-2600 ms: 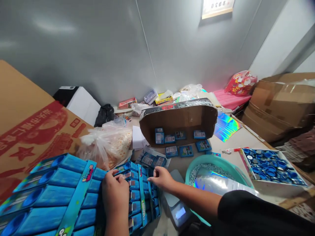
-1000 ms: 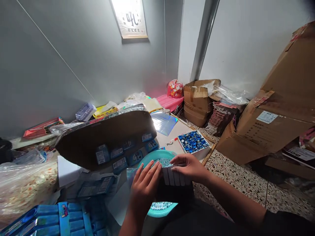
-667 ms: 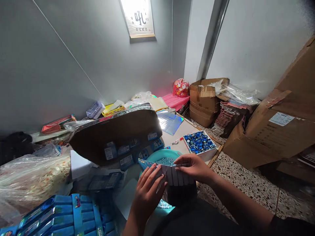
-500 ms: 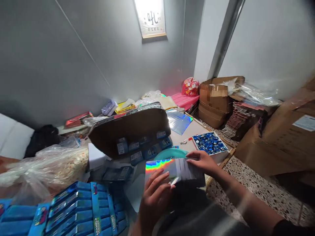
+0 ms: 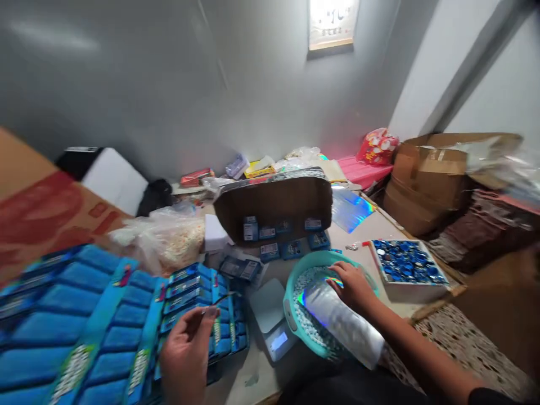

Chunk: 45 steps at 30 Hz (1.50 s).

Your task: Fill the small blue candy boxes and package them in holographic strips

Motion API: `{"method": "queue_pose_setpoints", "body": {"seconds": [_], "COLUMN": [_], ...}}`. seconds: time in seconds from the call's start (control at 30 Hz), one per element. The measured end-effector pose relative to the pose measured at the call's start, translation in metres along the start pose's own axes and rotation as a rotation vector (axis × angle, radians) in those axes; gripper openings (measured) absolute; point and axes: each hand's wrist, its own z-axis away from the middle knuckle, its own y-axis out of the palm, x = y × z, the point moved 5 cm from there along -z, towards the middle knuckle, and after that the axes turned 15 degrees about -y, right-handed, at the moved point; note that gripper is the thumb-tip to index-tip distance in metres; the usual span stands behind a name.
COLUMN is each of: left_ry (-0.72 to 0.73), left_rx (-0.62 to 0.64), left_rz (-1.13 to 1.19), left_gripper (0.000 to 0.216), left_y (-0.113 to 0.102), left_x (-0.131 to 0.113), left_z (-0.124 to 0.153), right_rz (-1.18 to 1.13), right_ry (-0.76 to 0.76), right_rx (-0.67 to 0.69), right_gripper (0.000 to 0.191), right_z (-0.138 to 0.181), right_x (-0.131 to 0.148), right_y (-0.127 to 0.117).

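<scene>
My left hand hovers over rows of blue boxed packs at the lower left. Its thumb and fingers pinch a thin sheet seen edge-on, blurred by motion. My right hand rests on a stack of shiny holographic sheets, fingers curled over its far end. The stack lies across a teal basin of small white pellets. A small digital scale sits between the basin and the blue packs.
A tipped cardboard tray holds small blue packets. A white box of blue caps stands right of the basin. A plastic bag, a red-printed carton, brown boxes and a loose holographic sheet surround the table.
The view has swung left. My left hand left the holographic stack with one thin sheet and moved over the blue packs. My right hand lowered the stack onto the basin.
</scene>
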Motion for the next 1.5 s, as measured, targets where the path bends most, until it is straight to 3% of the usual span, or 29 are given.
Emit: {"method": "queue_pose_setpoints", "body": {"seconds": [0.07, 0.13, 0.23, 0.37, 0.53, 0.67, 0.83, 1.1, 1.2, 1.3, 1.5], "left_ry": [0.015, 0.033, 0.035, 0.026, 0.038, 0.064, 0.092, 0.159, 0.183, 0.21, 0.215], "left_rx": [0.029, 0.102, 0.175, 0.167, 0.052, -0.124, -0.278, -0.372, -0.378, -0.396, -0.404], "left_rz": [-0.073, -0.15, -0.197, -0.185, -0.258, -0.456, -0.706, -0.908, -0.899, -0.874, -0.848], "left_gripper": [0.049, 0.048, 0.05, 0.054, 0.055, 0.039, 0.023, 0.021, 0.005, 0.022, 0.003], "left_y": [-0.002, 0.001, 0.002, -0.003, -0.008, -0.008, -0.007, -0.004, -0.004, -0.005, -0.001], "left_x": [-0.016, -0.03, -0.047, -0.061, -0.071, -0.079, -0.087, -0.08, -0.075, -0.07, -0.07], "left_z": [-0.009, -0.019, -0.036, -0.061, -0.097, -0.12, -0.131, -0.139, -0.141, -0.139, -0.141], "right_rz": [-0.181, -0.423, -0.705, -0.913, -1.098, -1.127, -1.199, -1.246, -1.246, -1.215, -1.064], "right_ry": [-0.258, -0.398, -0.466, -0.416, -0.34, -0.248, -0.121, -0.098, -0.086, -0.037, 0.048], "right_rx": [0.059, 0.13, 0.282, 0.323, 0.25, 0.237, 0.22, 0.186, 0.196, 0.208, 0.154], "right_gripper": [0.038, 0.052, 0.068, 0.047, 0.03, 0.035, 0.041, 0.028, 0.035, 0.045, 0.052], "right_z": [-0.042, -0.084, -0.134, -0.178, -0.209, -0.223, -0.224, -0.225, -0.227, -0.226, -0.211], "right_x": [0.061, 0.12, 0.189, 0.229, 0.228, 0.221, 0.222, 0.226, 0.222, 0.211, 0.179], "right_y": [0.018, 0.039, 0.08, 0.135, 0.169, 0.19, 0.217, 0.226, 0.235, 0.253, 0.281]}}
